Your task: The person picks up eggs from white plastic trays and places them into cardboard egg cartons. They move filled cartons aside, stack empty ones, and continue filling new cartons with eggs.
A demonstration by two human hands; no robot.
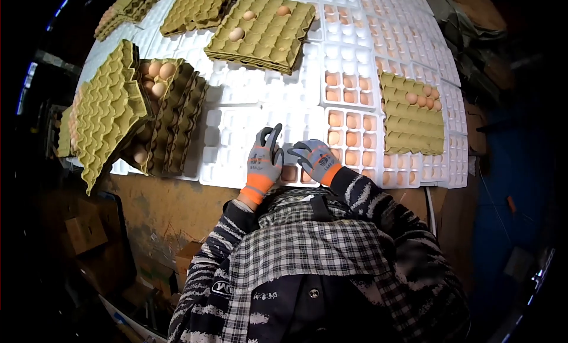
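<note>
My left hand [265, 160], in a grey glove with an orange cuff, is over the near edge of a white compartment tray [232, 115]. Its fingers are slightly bent and apart, with nothing visible between them. Just to its right is my right hand [316, 159], gloved alike, its fingers pointing left and somewhat spread; I see nothing held, though the undersides of both hands are hidden. Between the hands, a brown egg [289, 174] sits in a front compartment. Brown eggs [352, 140] fill the compartments to the right of my right hand.
Stacked pulp trays [177, 121] with eggs stand at the left, one tray [112, 112] leaning steeply. Another pulp stack [260, 32] bears a few eggs at the back. At the right, a pulp tray [411, 127] carries several eggs. White trays cover the table [171, 198].
</note>
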